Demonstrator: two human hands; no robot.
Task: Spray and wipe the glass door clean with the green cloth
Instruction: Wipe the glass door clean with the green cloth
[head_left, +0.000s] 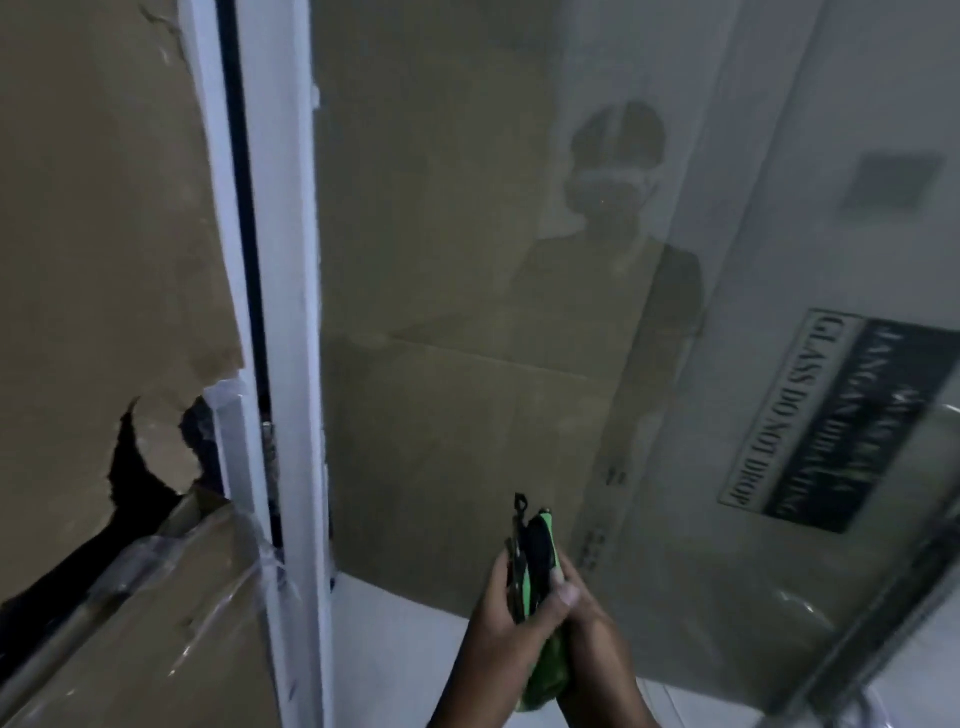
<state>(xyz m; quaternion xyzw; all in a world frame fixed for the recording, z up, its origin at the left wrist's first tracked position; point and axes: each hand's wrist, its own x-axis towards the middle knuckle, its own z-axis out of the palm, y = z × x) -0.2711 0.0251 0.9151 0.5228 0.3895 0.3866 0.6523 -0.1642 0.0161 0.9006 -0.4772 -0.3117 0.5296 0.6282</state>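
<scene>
The glass door (519, 260) fills the middle and right of the head view, hazy, with a dim reflection of a person in it. Low at the centre my left hand (498, 618) and my right hand (587, 623) are pressed together. Between them stands a green and black spray bottle head (537, 551), its nozzle pointing up towards the glass. Both hands grip it. A green cloth (545, 675) is bunched below, held between the two palms. Both hands are a little in front of the glass, low down.
A white door frame (291, 312) runs top to bottom left of the glass. Torn brown cardboard (104, 234) covers the left wall, with a taped cardboard box (156, 623) below. A black "GLASS DO NOT DROP" sticker (826, 421) is on the right pane. White floor (395, 634) lies below.
</scene>
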